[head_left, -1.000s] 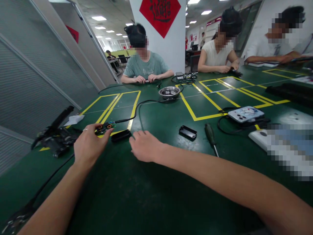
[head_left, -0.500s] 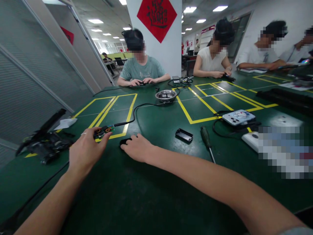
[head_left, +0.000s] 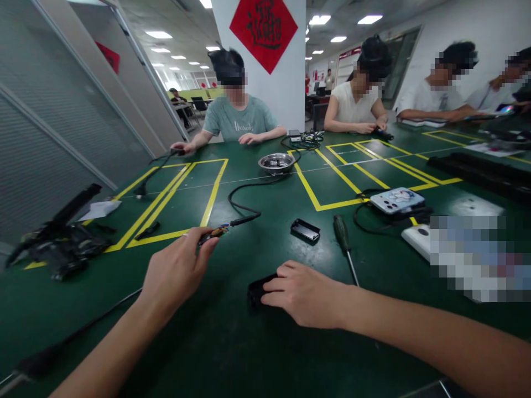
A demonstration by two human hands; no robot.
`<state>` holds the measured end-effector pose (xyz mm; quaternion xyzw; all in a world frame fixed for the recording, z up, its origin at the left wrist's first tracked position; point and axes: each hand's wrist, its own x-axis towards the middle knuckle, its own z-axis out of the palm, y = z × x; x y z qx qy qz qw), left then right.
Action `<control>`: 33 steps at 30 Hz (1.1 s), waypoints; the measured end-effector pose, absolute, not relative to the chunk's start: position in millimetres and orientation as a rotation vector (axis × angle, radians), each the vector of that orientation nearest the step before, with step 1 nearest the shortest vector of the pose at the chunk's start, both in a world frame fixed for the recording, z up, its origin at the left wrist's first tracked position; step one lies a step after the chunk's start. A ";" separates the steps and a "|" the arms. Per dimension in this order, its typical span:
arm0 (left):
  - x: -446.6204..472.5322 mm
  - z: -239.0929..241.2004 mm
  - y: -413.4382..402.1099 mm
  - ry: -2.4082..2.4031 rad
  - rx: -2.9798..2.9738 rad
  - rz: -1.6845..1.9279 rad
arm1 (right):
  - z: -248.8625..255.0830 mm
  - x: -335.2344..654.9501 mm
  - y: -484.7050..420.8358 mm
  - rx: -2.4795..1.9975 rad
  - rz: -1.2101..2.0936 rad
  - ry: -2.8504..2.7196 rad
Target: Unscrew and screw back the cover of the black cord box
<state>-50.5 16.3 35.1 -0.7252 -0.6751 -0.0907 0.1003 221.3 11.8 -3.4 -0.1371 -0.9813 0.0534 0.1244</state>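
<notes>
A dark green table (head_left: 232, 354) with a glossy top, marked out in yellow tape (head_left: 213, 193), spreads across the view. On its left lie a jumble of black gear (head_left: 68, 249), a white paper (head_left: 99, 210) and a small black piece (head_left: 148, 230). Farther in are a shiny metal bowl (head_left: 274, 171), a black cable (head_left: 244, 188) trailing near it and tangled cords (head_left: 310, 140), while an open black casing half (head_left: 306, 230) lies just beside a green-handled screwdriver (head_left: 342, 233).

White pillar (head_left: 286, 91), bright ceiling lights (head_left: 320, 20)
</notes>
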 end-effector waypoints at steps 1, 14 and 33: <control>-46.1 32.5 14.6 -1.969 -2.176 -0.285 | -3.9 221.2 12.2 -0.384 0.139 -2.856; -19.1 5.8 -0.6 -1.645 -2.523 -0.486 | 3.3 231.1 33.5 -0.616 0.042 -2.305; -0.4 3.1 -15.1 -1.546 -2.902 -0.299 | -2.9 242.7 58.4 -0.676 0.208 -2.634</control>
